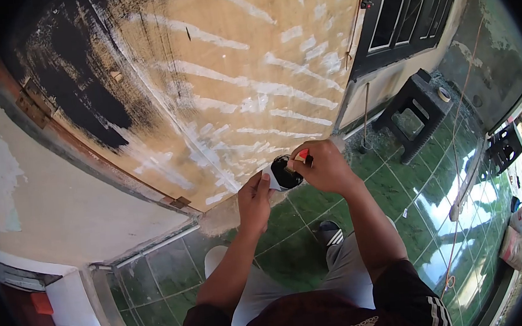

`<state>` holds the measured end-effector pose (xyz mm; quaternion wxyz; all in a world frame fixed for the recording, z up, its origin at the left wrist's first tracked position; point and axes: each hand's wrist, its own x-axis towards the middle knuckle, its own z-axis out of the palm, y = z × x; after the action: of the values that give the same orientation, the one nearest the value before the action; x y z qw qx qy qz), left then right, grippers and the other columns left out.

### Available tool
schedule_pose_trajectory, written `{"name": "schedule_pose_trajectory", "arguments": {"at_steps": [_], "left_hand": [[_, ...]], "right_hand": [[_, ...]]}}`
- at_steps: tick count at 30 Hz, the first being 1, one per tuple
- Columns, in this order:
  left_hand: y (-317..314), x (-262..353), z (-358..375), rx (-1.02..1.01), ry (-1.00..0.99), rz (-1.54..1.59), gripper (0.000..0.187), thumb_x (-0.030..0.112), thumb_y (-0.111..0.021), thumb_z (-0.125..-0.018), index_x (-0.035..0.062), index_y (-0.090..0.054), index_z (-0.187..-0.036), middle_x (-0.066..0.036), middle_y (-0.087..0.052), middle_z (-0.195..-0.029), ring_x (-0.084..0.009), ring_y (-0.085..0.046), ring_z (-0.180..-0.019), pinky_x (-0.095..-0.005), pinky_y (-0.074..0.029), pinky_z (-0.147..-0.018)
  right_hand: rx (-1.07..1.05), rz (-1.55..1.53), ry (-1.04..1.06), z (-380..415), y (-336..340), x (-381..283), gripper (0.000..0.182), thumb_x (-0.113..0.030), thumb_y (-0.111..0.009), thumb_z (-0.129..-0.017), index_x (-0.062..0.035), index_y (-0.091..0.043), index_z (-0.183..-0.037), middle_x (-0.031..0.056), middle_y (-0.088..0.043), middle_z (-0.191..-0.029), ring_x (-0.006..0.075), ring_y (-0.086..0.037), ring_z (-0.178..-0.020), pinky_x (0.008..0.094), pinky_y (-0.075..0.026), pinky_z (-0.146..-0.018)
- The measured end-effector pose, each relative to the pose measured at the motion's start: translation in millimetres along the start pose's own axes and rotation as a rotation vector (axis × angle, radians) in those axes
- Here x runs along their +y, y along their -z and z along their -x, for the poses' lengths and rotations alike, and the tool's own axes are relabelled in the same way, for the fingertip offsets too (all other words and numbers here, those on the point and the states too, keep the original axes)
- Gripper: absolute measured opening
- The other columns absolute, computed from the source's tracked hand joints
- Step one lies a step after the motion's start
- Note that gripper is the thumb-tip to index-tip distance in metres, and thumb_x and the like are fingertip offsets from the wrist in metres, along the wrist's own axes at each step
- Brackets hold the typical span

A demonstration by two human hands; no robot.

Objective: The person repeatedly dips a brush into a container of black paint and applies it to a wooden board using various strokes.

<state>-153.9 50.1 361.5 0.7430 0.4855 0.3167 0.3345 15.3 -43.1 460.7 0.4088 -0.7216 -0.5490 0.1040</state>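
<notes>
My left hand (255, 201) grips a small white container (271, 179) by its side, thumb on the rim. Black paint (285, 174) coats its inside. Over the container's opening, my right hand (324, 166) is closed around a paintbrush (302, 154) with red and yellow on its handle. The bristles are mostly hidden by my fingers and the dark paint. Both hands are in front of a tan door panel (226, 37), which has white filler streaks and black paint brushed over its upper left.
To the right stands a black plastic stool (413, 114) with a roll of tape (444, 94) on it, below a dark-framed window (405, 10). A cord (456, 233) runs across the green tiled floor (399, 201). Plastic bags (518, 238) lie at far right.
</notes>
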Motion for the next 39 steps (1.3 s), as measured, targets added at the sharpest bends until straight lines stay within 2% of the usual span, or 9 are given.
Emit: {"name": "schedule_pose_trajectory", "arguments": {"at_steps": [1,4,10,16,19,25,28,34,39], "left_hand": [[-1,-1,0,-0.005,-0.006,0.003,0.037,0.028,-0.061,-0.105,-0.0023,-0.066,-0.126,-0.004,-0.071,-0.109,-0.0108,-0.065,-0.099,-0.0293,-0.053,-0.09],[-3,-1,1,0.019,-0.002,-0.058,0.037,0.028,-0.06,-0.106,-0.0021,-0.066,-0.126,-0.004,-0.07,-0.11,-0.0103,-0.065,-0.098,-0.0296,-0.053,-0.09],[-5,-13,-2,-0.003,-0.047,0.009,0.038,0.027,-0.06,-0.106,-0.0018,-0.064,-0.13,-0.004,-0.07,-0.11,-0.0099,-0.065,-0.097,-0.0283,-0.053,-0.089],[-5,-20,-4,-0.01,-0.042,-0.038,0.037,0.026,-0.059,-0.106,-0.0017,-0.065,-0.13,-0.004,-0.07,-0.108,-0.0088,-0.064,-0.094,-0.0268,-0.053,-0.086],[-7,-17,-2,0.0,-0.05,-0.066,0.036,0.026,-0.059,-0.106,-0.0017,-0.065,-0.129,-0.003,-0.07,-0.107,-0.008,-0.063,-0.092,-0.0263,-0.052,-0.084],[-12,-4,-3,0.038,-0.022,-0.009,0.033,0.022,-0.059,-0.106,-0.0025,-0.066,-0.126,-0.004,-0.07,-0.106,-0.0095,-0.064,-0.096,-0.0269,-0.053,-0.087],[-13,1,-7,0.037,-0.034,0.034,0.033,0.022,-0.059,-0.106,-0.0031,-0.066,-0.126,-0.005,-0.07,-0.107,-0.0103,-0.065,-0.097,-0.0274,-0.054,-0.088],[-11,-4,-18,0.009,-0.054,0.034,0.038,0.024,-0.06,-0.106,-0.0082,-0.063,-0.125,-0.011,-0.069,-0.113,-0.0169,-0.067,-0.101,-0.0328,-0.056,-0.09],[-18,4,-18,0.038,-0.033,0.006,0.036,0.024,-0.06,-0.105,-0.0076,-0.063,-0.123,-0.01,-0.069,-0.111,-0.0165,-0.066,-0.099,-0.0328,-0.056,-0.089]], "right_hand": [[-0.026,0.025,-0.018,-1,-5,4,0.014,-0.014,-0.077,-0.082,-0.0004,-0.073,-0.086,0.02,-0.071,-0.081,0.0396,-0.068,-0.072,0.0429,-0.053,-0.067],[-0.124,0.311,0.051,-1,-26,23,0.014,-0.017,-0.076,-0.083,-0.0032,-0.074,-0.085,0.0197,-0.07,-0.084,0.0418,-0.067,-0.08,0.0467,-0.054,-0.073],[0.064,0.104,0.034,0,-12,18,0.018,-0.022,-0.072,-0.085,-0.0043,-0.073,-0.083,0.0163,-0.07,-0.085,0.039,-0.068,-0.086,0.0492,-0.053,-0.078],[-0.136,0.193,0.019,4,-20,32,0.017,-0.021,-0.074,-0.084,-0.0039,-0.073,-0.084,0.0165,-0.07,-0.084,0.0397,-0.068,-0.083,0.049,-0.053,-0.076],[-0.02,-0.08,-0.06,2,-13,20,0.017,-0.021,-0.074,-0.083,-0.004,-0.073,-0.083,0.0174,-0.07,-0.081,0.0406,-0.067,-0.081,0.0495,-0.053,-0.075],[-0.092,0.252,0.035,2,-17,29,0.018,-0.021,-0.074,-0.084,-0.0031,-0.072,-0.082,0.0182,-0.069,-0.081,0.0414,-0.067,-0.079,0.0493,-0.053,-0.073],[0.085,0.077,0.103,3,-7,18,0.017,-0.021,-0.072,-0.085,-0.0042,-0.072,-0.081,0.0174,-0.07,-0.082,0.0408,-0.067,-0.079,0.0493,-0.053,-0.072],[-0.019,0.312,0.138,3,-16,27,0.015,-0.02,-0.07,-0.086,-0.006,-0.072,-0.084,0.0131,-0.069,-0.086,0.0387,-0.067,-0.078,0.0486,-0.053,-0.071],[0.035,0.197,0.138,2,-12,23,0.013,-0.02,-0.072,-0.086,-0.0072,-0.072,-0.086,0.0112,-0.069,-0.086,0.0371,-0.068,-0.077,0.0472,-0.053,-0.07]]}}
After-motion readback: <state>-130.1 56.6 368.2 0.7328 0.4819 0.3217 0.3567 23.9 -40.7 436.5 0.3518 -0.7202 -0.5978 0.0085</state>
